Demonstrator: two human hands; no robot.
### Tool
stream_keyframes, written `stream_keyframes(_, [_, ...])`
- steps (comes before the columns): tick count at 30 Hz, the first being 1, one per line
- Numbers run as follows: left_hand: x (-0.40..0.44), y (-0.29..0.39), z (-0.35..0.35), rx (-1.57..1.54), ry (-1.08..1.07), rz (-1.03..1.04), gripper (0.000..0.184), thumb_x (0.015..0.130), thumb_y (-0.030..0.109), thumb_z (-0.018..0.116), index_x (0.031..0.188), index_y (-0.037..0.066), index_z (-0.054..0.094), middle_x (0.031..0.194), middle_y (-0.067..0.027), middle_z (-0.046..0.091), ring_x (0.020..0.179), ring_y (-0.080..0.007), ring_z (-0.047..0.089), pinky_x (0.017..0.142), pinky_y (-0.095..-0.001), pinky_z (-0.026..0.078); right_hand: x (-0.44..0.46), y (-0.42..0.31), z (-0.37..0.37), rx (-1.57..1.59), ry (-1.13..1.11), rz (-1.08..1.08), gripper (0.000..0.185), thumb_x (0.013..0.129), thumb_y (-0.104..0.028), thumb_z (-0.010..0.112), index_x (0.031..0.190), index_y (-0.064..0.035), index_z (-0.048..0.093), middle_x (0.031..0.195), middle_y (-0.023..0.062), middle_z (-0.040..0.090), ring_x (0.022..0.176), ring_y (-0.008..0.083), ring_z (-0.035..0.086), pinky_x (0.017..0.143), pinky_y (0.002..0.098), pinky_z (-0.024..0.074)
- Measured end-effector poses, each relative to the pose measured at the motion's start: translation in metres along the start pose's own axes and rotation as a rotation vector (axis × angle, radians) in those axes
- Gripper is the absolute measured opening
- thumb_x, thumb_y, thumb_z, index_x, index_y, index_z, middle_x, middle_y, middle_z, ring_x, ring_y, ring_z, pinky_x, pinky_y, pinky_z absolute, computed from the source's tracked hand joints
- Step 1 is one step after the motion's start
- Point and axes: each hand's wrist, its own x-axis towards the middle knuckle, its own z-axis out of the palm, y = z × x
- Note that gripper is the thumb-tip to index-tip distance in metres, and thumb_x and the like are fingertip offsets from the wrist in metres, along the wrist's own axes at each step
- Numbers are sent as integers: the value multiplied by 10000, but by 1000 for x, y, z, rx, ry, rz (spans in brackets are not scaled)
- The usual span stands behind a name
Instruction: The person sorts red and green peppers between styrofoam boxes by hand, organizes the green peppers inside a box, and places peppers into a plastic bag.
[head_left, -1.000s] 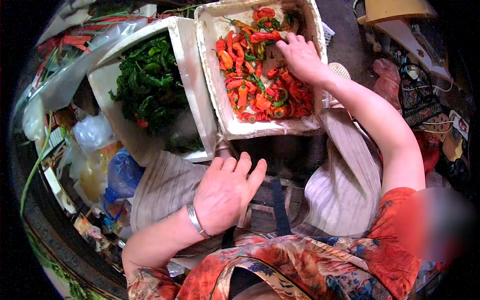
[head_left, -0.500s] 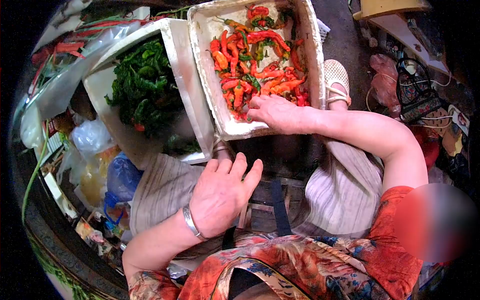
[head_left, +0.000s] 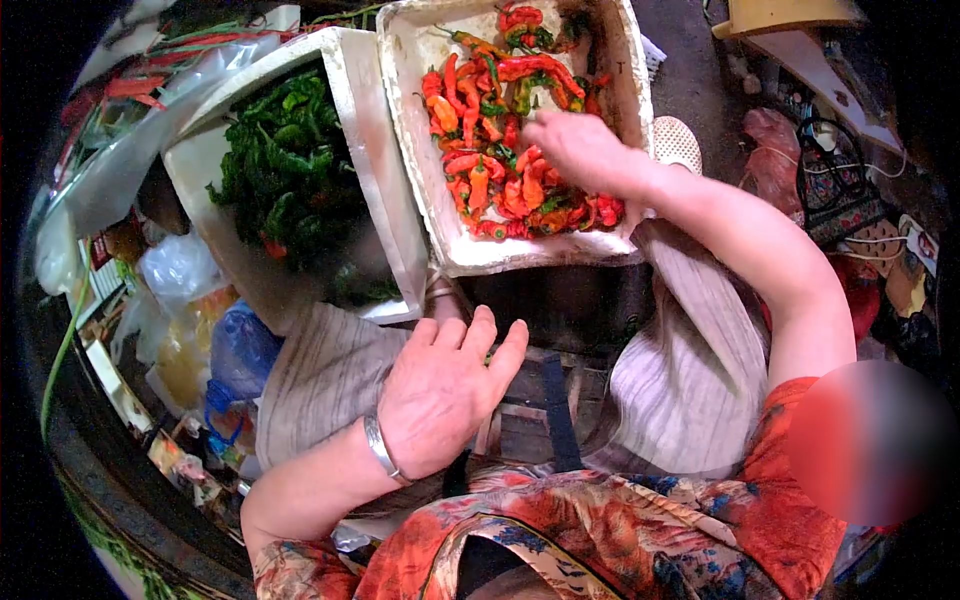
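Inside a white foam box (head_left: 402,150) lie many red chili peppers (head_left: 480,180), some partly green. My right hand (head_left: 580,150) is over the middle of these peppers, palm down, slightly blurred. Its fingers are curled together, and whatever they hold is hidden. My left hand (head_left: 440,385), with a silver bracelet on the wrist, hangs over my lap in front of the box. Its fingers are bent, and a bit of green shows beside the thumb; the palm is hidden. A second, tilted foam box (head_left: 365,150) to the left holds dark green peppers (head_left: 285,170).
Plastic bags, including a blue bag (head_left: 240,350), crowd the left side. On the right are a pink bag (head_left: 770,150), a patterned handbag (head_left: 840,190) and loose items. My sandalled foot (head_left: 677,145) is close beside the pepper box.
My right hand has moved from the near edge of the red peppers up and right to their middle. Peppers it covered now show. My left hand has hardly moved.
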Motion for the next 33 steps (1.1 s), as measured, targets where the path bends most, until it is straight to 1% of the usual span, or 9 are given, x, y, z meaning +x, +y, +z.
stream_keyframes(2, [1, 1, 2, -3, 7, 5, 474, 820, 148, 533, 1287, 68, 540, 1187, -182, 559, 910, -267, 580, 810, -376, 460, 11, 14, -3, -59, -24, 18, 171, 876, -100, 481, 997, -35, 583, 929, 178, 561, 903, 344, 618, 694, 448, 526])
stream_keyframes(7, [1, 1, 2, 31, -3, -8, 480, 817, 159, 526, 1291, 80, 543, 1183, -174, 570, 947, -272, 593, 818, -382, 471, 20, 36, 28, 71, -23, 40, 214, 923, -194, 449, 954, -7, 549, 938, 214, 586, 683, 413, 617, 677, 490, 509])
stream_keyframes(11, [-2, -1, 0, 17, -9, -14, 491, 815, 166, 525, 1299, 83, 540, 1205, -186, 585, 996, -284, 602, 836, -382, 473, 17, 36, 10, 79, -111, 132, 199, 823, -141, 588, 959, 4, 569, 984, 206, 614, 937, 401, 606, 791, 477, 496])
stream_keyframes(16, [-7, -4, -3, 24, 7, 20, 507, 808, 165, 530, 1304, 58, 527, 1225, -210, 576, 1028, -295, 590, 841, -381, 466, 31, 13, -39, 847, -67, 335, 188, 830, -119, 662, 971, -10, 604, 735, 52, 612, 676, 151, 588, 626, 313, 492])
stream_keyframes(18, [-8, -3, -4, -8, -2, 32, 525, 802, 162, 533, 1313, 42, 513, 1229, -222, 572, 1064, -316, 576, 840, -386, 461, 51, 7, -59, 1106, -9, 375, 100, 855, -137, 656, 924, -80, 613, 668, -32, 536, 574, 39, 474, 498, 203, 373])
stream_keyframes(22, [-9, -3, -2, -22, -16, 20, 535, 798, 159, 535, 1318, 33, 505, 1237, -228, 564, 1100, -336, 559, 851, -392, 456, 121, 8, -103, 1203, 210, 266, 239, 860, -283, 672, 869, -45, 657, 679, -2, 544, 556, 88, 472, 491, 244, 366])
stream_keyframes(26, [-8, -3, -4, -44, -28, 25, 568, 778, 157, 560, 1327, 26, 492, 1254, -236, 551, 1102, -344, 560, 874, -398, 448, 168, 44, -98, 1211, 447, 404, 313, 840, -321, 705, 920, -20, 686, 824, 40, 635, 646, 118, 557, 569, 278, 452])
stream_keyframes(30, [-10, -4, -3, -24, -9, 21, 597, 758, 158, 582, 1331, 24, 483, 1252, -239, 550, 1073, -337, 575, 882, -397, 443, 114, 74, -80, 1057, 446, 399, 260, 859, -301, 692, 995, -79, 694, 907, 26, 672, 802, 99, 588, 618, 267, 477])
stream_keyframes(33, [-8, -2, -3, -49, -35, 18, 523, 801, 151, 533, 1311, 34, 509, 1213, -221, 569, 1002, -317, 593, 843, -397, 448, 66, 84, -75, 979, 404, 342, 250, 865, -267, 679, 1004, -59, 692, 917, 4, 681, 778, 121, 607, 674, 290, 504])
